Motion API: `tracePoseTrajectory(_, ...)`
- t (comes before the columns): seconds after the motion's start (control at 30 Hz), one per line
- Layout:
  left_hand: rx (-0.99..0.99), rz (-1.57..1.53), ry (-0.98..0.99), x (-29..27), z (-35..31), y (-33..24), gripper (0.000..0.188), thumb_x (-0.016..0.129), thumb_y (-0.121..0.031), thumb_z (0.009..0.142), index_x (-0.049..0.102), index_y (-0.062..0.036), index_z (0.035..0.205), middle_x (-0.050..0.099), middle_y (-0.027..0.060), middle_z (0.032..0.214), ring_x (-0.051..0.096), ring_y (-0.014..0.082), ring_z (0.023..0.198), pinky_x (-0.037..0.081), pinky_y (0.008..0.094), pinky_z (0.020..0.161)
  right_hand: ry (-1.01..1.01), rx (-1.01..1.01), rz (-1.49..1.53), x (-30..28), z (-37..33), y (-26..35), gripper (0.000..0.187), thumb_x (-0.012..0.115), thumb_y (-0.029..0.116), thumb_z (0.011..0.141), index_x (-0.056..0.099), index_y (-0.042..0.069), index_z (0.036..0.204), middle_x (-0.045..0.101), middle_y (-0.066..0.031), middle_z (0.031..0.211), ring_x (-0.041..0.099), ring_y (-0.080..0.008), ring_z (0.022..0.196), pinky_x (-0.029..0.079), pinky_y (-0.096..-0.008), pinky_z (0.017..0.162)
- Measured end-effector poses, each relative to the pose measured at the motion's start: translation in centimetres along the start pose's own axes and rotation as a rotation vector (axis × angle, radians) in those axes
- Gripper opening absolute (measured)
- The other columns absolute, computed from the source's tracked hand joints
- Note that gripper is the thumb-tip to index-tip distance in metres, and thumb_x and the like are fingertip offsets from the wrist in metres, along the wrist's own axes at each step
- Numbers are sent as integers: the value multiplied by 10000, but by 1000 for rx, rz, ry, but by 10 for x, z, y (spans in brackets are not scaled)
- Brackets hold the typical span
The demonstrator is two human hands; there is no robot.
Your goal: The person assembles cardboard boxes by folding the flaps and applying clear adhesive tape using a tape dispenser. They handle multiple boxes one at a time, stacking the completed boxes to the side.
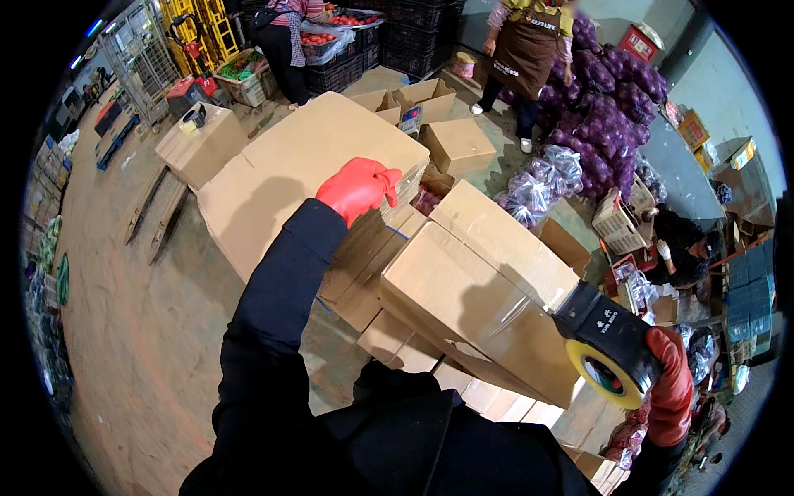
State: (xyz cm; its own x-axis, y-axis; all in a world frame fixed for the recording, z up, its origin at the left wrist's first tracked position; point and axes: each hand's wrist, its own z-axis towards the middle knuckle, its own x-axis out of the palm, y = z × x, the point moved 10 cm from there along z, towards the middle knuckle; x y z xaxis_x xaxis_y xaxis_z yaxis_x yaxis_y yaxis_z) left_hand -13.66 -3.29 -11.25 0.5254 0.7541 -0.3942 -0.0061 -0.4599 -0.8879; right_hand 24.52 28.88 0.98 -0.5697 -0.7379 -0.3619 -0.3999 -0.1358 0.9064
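Note:
In my right hand (pixel 668 384), red-gloved, is a black tape dispenser (pixel 602 321) with a yellow tape roll. Its front end meets the right edge of a brown cardboard box (pixel 484 277), and a strip of clear tape runs along the top seam. My left hand (pixel 357 188), also in a red glove, hangs over a stack of flat cardboard (pixel 318 132) left of the box. Its fingers are curled in, and nothing shows between them.
Open cartons (pixel 426 99) and a closed carton (pixel 457 147) stand beyond. Purple mesh sacks (pixel 595 116) are heaped at the back right. Two people stand at the far side; another is low at the right. A second tape dispenser (pixel 193 117) rests on a carton (pixel 203 145).

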Motion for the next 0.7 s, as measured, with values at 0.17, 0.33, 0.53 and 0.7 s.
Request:
tracePoseTrajectory(0.17,-125,-40,137,22,6,40,388,567,-376,927,652,-51,733,441,-24,504,327,69,411,241,256,380,66,25,-64,12,3,10,368,602,306,882,587,-28,1036,608,-82,855,546,-141,730,457,-295,687)
tracePoseTrajectory(0.33,-28,-37,98,66,12,70,412,553,-388,928,656,-35,743,510,9,544,446,102,464,366,279,459,132,76,-43,50,-2,29,473,591,411,865,619,-61,882,633,-110,672,585,-162,527,455,-276,486)
tracePoseTrajectory(0.53,223,171,-58,77,4,59,536,508,-455,923,653,10,701,626,198,672,602,287,612,471,405,588,21,-8,-96,38,-3,30,466,583,396,856,611,-70,846,640,-137,681,616,-194,530,488,-283,482)
tracePoseTrajectory(0.7,25,460,60,93,2,98,731,374,-590,925,664,56,742,622,275,744,634,383,645,503,435,634,-21,64,16,36,-3,22,404,597,316,848,578,-67,973,641,-165,770,624,-232,563,516,-315,518)
